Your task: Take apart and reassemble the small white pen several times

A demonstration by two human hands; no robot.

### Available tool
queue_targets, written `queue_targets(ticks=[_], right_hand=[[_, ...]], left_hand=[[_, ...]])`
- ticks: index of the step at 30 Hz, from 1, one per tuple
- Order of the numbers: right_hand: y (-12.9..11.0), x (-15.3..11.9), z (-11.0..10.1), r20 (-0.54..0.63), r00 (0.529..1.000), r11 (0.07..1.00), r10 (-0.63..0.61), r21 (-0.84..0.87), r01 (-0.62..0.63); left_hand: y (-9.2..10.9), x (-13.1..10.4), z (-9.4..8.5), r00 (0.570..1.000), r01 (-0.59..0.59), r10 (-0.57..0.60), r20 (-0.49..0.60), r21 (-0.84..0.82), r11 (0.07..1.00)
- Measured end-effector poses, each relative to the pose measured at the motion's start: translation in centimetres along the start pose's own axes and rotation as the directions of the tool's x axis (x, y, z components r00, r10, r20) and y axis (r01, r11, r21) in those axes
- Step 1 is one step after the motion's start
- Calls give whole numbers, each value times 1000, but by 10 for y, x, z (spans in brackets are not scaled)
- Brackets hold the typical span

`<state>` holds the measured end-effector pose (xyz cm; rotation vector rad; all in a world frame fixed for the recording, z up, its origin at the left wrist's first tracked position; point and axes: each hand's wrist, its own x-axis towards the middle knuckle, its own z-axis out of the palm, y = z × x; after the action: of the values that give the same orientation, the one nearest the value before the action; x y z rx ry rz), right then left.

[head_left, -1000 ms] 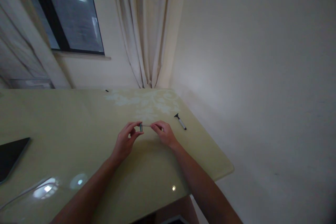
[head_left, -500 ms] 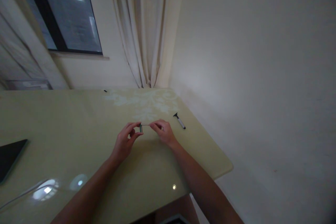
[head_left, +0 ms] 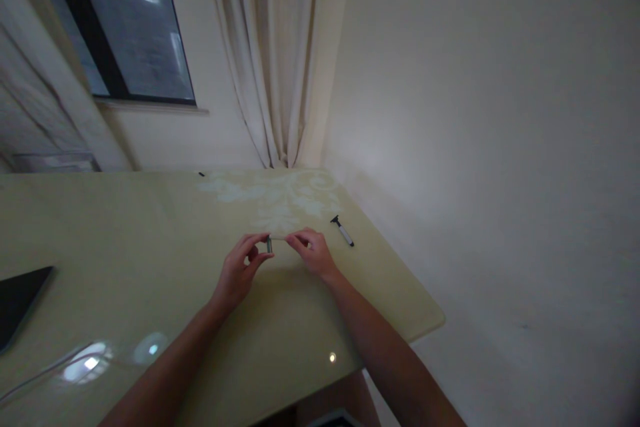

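Observation:
Between the thumb and fingers of my left hand (head_left: pixel 243 263) is a small dark rectangular piece (head_left: pixel 269 245), held upright by its top and bottom ends above the table. My right hand (head_left: pixel 311 250) pinches a thin pale stick (head_left: pixel 279 238), whose left end meets the upper part of the dark piece. Whether the stick touches it or goes into it is too small to tell. Just beyond my right hand, a razor-like tool (head_left: pixel 344 232) with a grey handle and black head lies on the table.
The pale green table (head_left: pixel 390 280) meets a wall on the right. A black flat object (head_left: pixel 23 300) lies at the left edge, with a cable (head_left: pixel 37 372) nearer me. A tiny dark item (head_left: pixel 201 174) is at the far edge, near the curtains (head_left: pixel 280 67).

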<state>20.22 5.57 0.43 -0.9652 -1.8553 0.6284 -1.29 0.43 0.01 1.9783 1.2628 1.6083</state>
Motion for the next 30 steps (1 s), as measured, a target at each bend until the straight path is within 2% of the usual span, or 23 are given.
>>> queue_targets(ticks=[2,7,10,12,15,19,23,27,30], right_hand=[[1,0,0,-48,999,999,24,-22,-25],[-3,0,1,57,998,997,-9,75,5],[-5,-1,2,-12,1000,1000,10,-21,-11],[-6,-1,2,-13,1000,998,-10,-62,9],[-7,-1,2,32,999,998,-39,-41,40],[-6,-1,0,-51,999,999,-9,-51,6],[-4,0,1,72,996,999,-47,-8,48],[-4,0,2,-8,1000,999,-23,-32,23],[-7,-1,1,50,998,999,-38,10,38]], left_hand=[[1,0,0,1000,-2,2,-7,-1,1000],[-1,-1,1,999,-10,10,30,-1,1000],[-2,-1,2,1000,-23,23,21,-3,1000],[-2,-1,1,999,-27,27,19,-3,1000],[-1,-1,0,999,-34,34,25,-2,999],[-2,-1,0,999,-43,43,-3,2,999],[-3,0,-1,1000,-31,31,-2,11,999],[-3,0,-1,1000,-15,15,-8,17,1000],[-2,-1,-1,1000,-10,10,-13,10,1000]])
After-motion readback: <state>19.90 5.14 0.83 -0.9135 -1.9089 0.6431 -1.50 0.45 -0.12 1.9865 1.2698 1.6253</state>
